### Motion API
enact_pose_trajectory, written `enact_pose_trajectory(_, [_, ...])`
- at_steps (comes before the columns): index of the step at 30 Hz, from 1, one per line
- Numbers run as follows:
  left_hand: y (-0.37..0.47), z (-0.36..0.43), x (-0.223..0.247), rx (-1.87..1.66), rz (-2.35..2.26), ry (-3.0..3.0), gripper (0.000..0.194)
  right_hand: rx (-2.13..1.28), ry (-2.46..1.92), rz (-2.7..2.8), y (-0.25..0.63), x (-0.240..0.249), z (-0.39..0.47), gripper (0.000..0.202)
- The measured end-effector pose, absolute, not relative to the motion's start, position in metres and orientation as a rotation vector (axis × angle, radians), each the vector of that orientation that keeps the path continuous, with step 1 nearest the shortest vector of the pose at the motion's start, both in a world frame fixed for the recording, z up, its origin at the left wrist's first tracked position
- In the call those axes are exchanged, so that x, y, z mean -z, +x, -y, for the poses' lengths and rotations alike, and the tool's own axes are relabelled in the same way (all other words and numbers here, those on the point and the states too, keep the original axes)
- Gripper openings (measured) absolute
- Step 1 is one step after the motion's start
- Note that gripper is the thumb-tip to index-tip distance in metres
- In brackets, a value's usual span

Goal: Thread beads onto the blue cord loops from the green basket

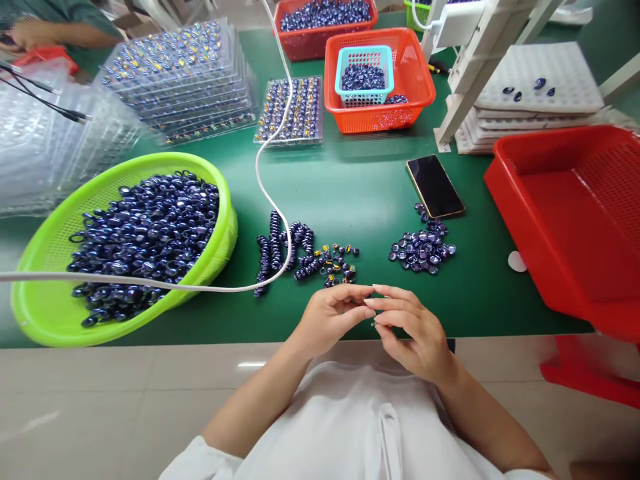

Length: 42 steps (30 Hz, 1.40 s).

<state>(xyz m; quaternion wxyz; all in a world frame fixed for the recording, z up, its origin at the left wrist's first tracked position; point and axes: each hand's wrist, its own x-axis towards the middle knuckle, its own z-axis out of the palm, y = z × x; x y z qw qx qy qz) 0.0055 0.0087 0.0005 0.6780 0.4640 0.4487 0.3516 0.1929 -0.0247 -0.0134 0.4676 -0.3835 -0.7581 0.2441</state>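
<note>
My left hand and my right hand meet at their fingertips over the table's near edge. Between them shows a sliver of a small dark shiny piece, mostly covered by the fingers. The left thumb and fingers pinch it. Closed fingertips of the right hand press in from the other side; a tiny glint shows there, too small to name. Just beyond the left hand lie loose dark ring-like pieces with yellow parts, beside stacked rows of dark rings. A pile of dark, glossy caps lies beyond the right hand.
A green basket full of dark rings stands left. A white cable crosses above the table. Behind are filled clear trays and an orange basket. A phone and red bin are right. Another person's arm shows top left.
</note>
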Motion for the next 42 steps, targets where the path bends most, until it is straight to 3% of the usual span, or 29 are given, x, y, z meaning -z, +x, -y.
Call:
enact_pose_trajectory(5, [0.008,-0.005,0.001,-0.825,-1.056,1.080,0.023,-0.884,-1.100,1.559,0.193,0.011,0.028,0.017])
enact_pose_trajectory(12, [0.019,0.005,0.003,-0.916,-1.042,1.043,0.021,-0.928,-1.337,1.309,0.182,0.015,0.030,0.004])
enact_pose_trajectory(26, [0.016,0.007,0.002,-0.903,-1.041,1.080,0.020,-0.754,-1.313,1.614,0.193,0.004,0.023,0.013])
enact_pose_trajectory(42, [0.004,-0.002,0.000,-0.843,-1.015,1.782,0.015,-1.158,-1.370,1.659,0.194,-0.016,0.021,0.012])
